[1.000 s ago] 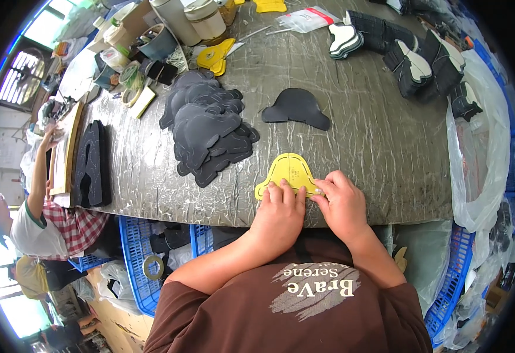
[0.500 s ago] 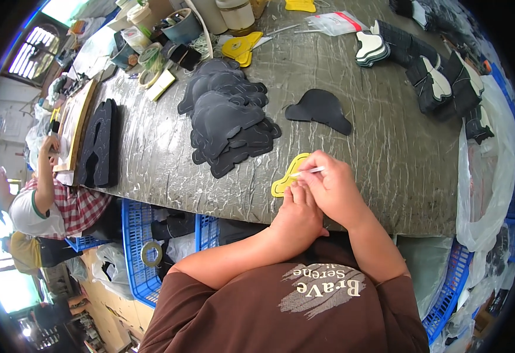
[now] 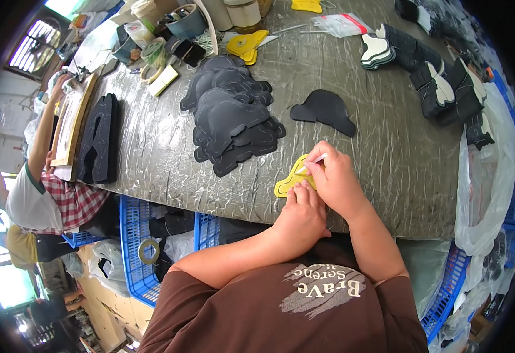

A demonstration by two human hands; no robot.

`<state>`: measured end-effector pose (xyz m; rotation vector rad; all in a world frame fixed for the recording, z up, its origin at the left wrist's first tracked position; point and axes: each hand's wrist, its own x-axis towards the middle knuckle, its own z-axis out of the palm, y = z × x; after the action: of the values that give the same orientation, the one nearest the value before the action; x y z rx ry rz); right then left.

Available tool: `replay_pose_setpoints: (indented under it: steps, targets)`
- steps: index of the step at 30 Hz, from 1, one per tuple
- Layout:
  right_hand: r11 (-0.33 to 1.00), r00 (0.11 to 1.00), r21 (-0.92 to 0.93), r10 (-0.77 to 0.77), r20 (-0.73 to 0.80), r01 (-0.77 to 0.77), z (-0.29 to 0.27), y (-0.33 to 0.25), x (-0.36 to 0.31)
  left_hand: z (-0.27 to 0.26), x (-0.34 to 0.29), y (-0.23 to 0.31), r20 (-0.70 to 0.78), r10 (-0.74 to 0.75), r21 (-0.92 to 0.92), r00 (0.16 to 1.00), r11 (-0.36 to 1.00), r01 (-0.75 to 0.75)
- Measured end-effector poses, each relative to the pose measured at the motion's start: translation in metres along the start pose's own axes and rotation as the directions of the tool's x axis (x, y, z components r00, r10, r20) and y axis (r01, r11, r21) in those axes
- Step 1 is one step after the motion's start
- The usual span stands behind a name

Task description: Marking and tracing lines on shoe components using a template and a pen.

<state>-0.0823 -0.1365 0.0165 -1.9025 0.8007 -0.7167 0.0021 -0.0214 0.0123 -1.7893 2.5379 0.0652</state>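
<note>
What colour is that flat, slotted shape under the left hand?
The flat, slotted template is yellow; the head view shows it best.

A blue-grey pot point(image 3: 185, 28) stands near a jar point(image 3: 244, 15)

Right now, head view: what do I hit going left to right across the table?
Wooden frame → upright-edged black stack → heap of dark pieces → yellow template → person's right hand → white-topped stack → clear plastic bag.

Yellow tmpl. point(image 3: 285, 186) — pt. hidden
</note>
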Motion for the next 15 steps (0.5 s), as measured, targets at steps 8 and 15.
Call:
replay_pose_setpoints:
  steps: [8,15]
  targets:
    - [0.998,0.998,0.009,-0.059,-0.001,0.059,-0.0013,0.0042,0.0032,-0.0035,0.0011,0.0002,-0.005,-0.004,0.017,1.0,1.0,0.004]
    - [1.0,0.995,0.015,-0.007,-0.097,0.009,0.0006,0.0089,0.009,-0.0029,0.0021,0.0008,0.0,-0.015,0.019,1.0,1.0,0.015]
